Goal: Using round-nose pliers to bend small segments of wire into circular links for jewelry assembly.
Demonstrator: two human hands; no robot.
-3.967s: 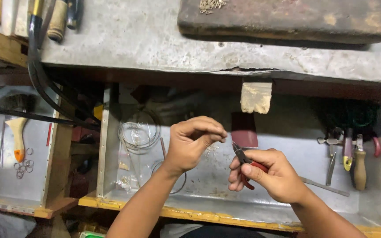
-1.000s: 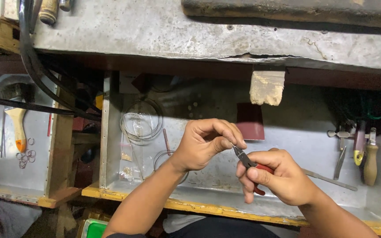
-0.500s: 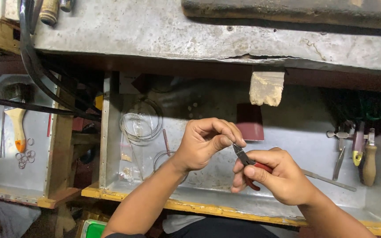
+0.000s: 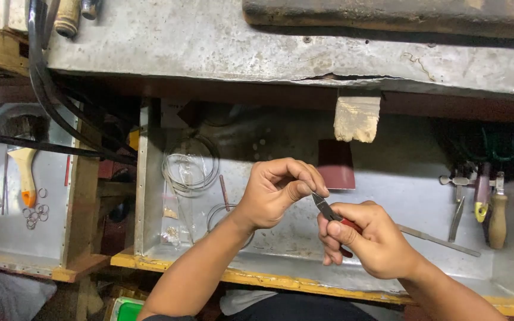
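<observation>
- Two bare hands work above a shallow grey sheet-metal tray [image 4: 400, 178] with a yellow front edge, set under the cracked grey metal-topped table [image 4: 209, 41].
- Dark, worn wooden block [image 4: 388, 15]: lies on the table top at the upper right, well apart from the hands.
- Left hand [image 4: 278, 193]: raised over the middle of the tray, fingers curled tight with thumb pressed to fingertips in a pinch; whatever it pinches is too small to make out.
- Right hand [image 4: 370, 241]: just beside the left, fingers wrapped fully round the red-handled small pliers [image 4: 331, 214], whose dark metal tip points up and left, meeting the left hand's pinched fingertips.
- Clear round glass bowl [image 4: 190, 163]: stands in the tray's left part, near the left wrist.
- Pale square block [image 4: 357, 119]: hangs at the tray's back edge, above a dark red sheet [image 4: 335, 165].
- Hand tools with wooden and yellow handles [image 4: 486, 202]: grouped at the tray's right end.
- Thin flat metal strip [image 4: 438, 241]: lies on the tray floor, just right of the right hand.
- Small metal rings [image 4: 34, 211]: scattered in a separate tray at far left.
</observation>
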